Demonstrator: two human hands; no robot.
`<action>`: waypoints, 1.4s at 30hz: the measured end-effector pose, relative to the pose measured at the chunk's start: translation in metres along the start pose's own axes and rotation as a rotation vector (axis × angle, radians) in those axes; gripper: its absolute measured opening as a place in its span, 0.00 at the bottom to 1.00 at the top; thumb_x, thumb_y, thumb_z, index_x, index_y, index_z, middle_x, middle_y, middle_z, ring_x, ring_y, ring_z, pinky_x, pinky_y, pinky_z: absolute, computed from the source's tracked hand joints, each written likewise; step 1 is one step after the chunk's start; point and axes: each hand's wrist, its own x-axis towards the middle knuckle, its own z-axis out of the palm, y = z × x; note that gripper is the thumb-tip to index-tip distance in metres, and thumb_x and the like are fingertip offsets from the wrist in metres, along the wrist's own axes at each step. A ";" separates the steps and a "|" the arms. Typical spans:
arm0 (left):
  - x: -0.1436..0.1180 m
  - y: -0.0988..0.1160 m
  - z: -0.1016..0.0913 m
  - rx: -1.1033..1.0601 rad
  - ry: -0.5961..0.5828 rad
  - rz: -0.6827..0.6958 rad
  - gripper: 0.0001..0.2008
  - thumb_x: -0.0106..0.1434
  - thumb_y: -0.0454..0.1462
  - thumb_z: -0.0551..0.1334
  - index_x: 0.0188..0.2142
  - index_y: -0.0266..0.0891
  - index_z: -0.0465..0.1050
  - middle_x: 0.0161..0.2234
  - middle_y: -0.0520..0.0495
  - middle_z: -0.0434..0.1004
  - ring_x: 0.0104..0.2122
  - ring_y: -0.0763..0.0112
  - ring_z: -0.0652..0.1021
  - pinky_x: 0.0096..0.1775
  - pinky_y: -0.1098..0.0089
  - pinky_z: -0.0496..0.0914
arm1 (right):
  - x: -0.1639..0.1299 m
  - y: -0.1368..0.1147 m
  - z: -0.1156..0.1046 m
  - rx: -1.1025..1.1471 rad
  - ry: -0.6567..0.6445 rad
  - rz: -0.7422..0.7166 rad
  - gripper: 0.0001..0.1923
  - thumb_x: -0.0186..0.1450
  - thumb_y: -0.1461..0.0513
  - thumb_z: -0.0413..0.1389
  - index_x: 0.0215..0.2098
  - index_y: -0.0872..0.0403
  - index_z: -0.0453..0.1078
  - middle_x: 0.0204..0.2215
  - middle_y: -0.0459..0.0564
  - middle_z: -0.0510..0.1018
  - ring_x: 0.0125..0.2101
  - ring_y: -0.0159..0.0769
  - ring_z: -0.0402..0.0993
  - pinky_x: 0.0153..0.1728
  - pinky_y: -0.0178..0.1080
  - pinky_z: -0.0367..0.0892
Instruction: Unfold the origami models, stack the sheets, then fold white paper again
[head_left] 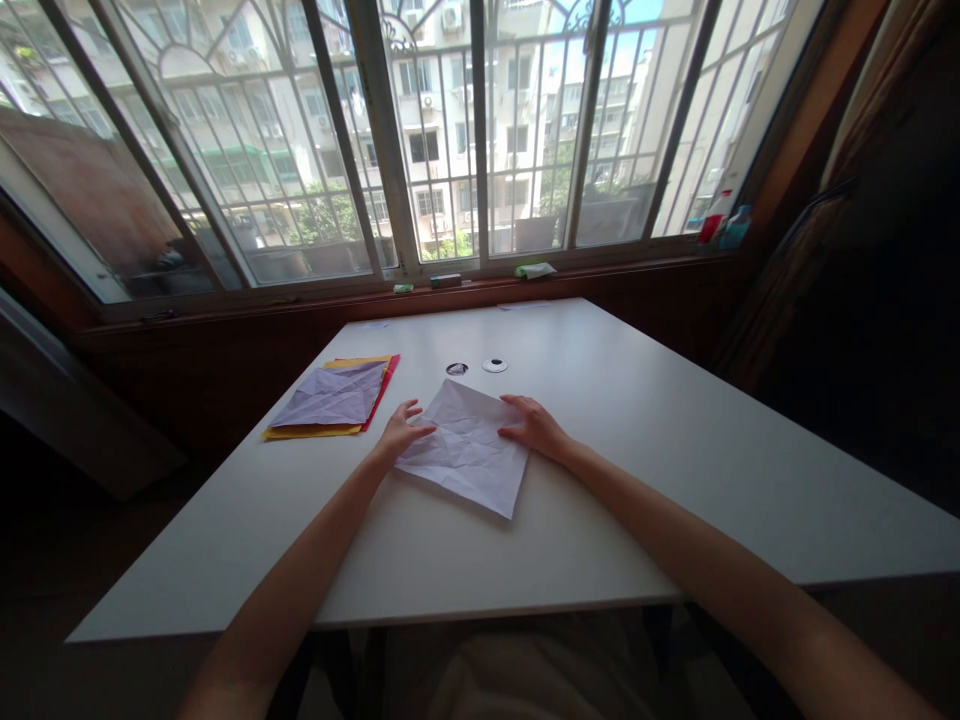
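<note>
White flat tabletop point(637, 460) spans room below barred windows point(480, 140). Stack of yellow, red and creased white paper sheets point(330, 396) lies along left edge. Creased white square paper sheet point(466, 445) rests mid-surface, one corner toward near edge. Right hand point(538, 428) and left hand point(400, 433) flank it, thumbs and fingers parted. Two small round discs point(495, 366) sit toward far edge.

Two hands point(399, 432) point(535, 428), one loose white sheet point(469, 455), one paper stack point(330, 395), two small round discs point(457, 369) point(495, 366), one table point(675, 500)
</note>
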 end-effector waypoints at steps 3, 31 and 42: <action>-0.002 0.003 -0.002 -0.163 -0.047 -0.138 0.32 0.34 0.34 0.72 0.42 0.34 0.69 0.36 0.41 0.75 0.29 0.67 0.76 0.32 0.68 0.68 | 0.002 0.001 -0.001 0.061 0.128 0.027 0.27 0.49 0.62 0.63 0.47 0.55 0.65 0.45 0.56 0.73 0.48 0.45 0.67 0.50 0.48 0.60; 0.000 0.004 -0.002 -0.336 0.100 -0.074 0.35 0.43 0.37 0.69 0.51 0.39 0.60 0.26 0.53 0.73 0.24 0.76 0.73 0.27 0.76 0.65 | 0.000 -0.021 -0.010 1.023 0.148 0.572 0.35 0.49 0.56 0.62 0.53 0.52 0.58 0.27 0.46 0.78 0.26 0.34 0.73 0.25 0.35 0.68; 0.003 0.004 -0.011 -0.207 -0.066 0.031 0.25 0.41 0.41 0.70 0.41 0.37 0.74 0.36 0.45 0.77 0.33 0.70 0.75 0.36 0.71 0.68 | 0.005 -0.012 -0.021 0.855 0.079 0.424 0.21 0.44 0.55 0.64 0.35 0.56 0.75 0.31 0.49 0.78 0.31 0.34 0.72 0.35 0.39 0.67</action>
